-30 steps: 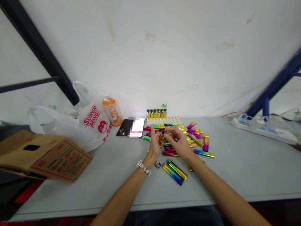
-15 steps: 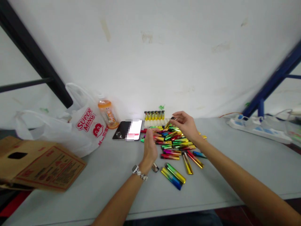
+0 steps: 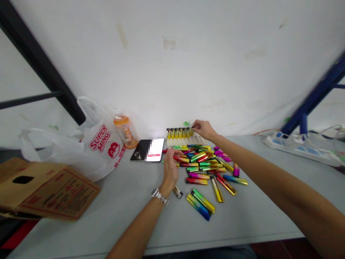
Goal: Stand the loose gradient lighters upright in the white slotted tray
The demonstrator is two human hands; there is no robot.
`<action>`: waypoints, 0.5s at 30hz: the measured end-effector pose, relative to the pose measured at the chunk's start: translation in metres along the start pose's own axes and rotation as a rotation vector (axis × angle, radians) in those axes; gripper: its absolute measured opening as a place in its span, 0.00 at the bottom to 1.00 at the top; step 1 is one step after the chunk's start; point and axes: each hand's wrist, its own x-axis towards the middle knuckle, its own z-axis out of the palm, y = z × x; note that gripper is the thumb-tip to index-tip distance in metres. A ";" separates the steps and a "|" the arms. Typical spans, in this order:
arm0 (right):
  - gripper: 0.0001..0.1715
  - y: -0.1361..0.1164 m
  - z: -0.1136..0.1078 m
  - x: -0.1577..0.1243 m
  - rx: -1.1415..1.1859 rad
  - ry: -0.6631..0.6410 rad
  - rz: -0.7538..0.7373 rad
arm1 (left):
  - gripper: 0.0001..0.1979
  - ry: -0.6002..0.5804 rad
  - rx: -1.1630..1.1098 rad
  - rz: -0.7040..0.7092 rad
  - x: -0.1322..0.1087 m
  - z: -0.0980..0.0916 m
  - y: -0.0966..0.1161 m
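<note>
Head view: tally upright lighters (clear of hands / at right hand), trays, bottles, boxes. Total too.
Upright lighters, clear of hands: 6
Upright lighter at right hand: 1
Tray: 1
Bottle: 1
Box: 1
Total: 10

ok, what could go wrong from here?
1. The right hand has its fingertips at the top of the end lighter in the upright row; a sideways nudge might tip its neighbours, which stand close together.
2. Loose lighters crowd the front of the white rack, so a dropped one could get lost among them.
3. The left hand is beside the pile; a careless sweep might scatter it.
</note>
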 end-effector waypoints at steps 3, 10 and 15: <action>0.07 0.002 0.003 0.004 -0.019 -0.035 -0.011 | 0.35 0.006 -0.023 -0.040 0.001 0.000 0.000; 0.08 0.010 0.001 0.009 -0.038 -0.080 -0.038 | 0.35 0.057 -0.070 -0.081 0.006 -0.001 0.000; 0.10 0.017 -0.003 0.012 -0.049 -0.099 -0.068 | 0.34 0.098 -0.055 -0.083 0.013 -0.008 -0.001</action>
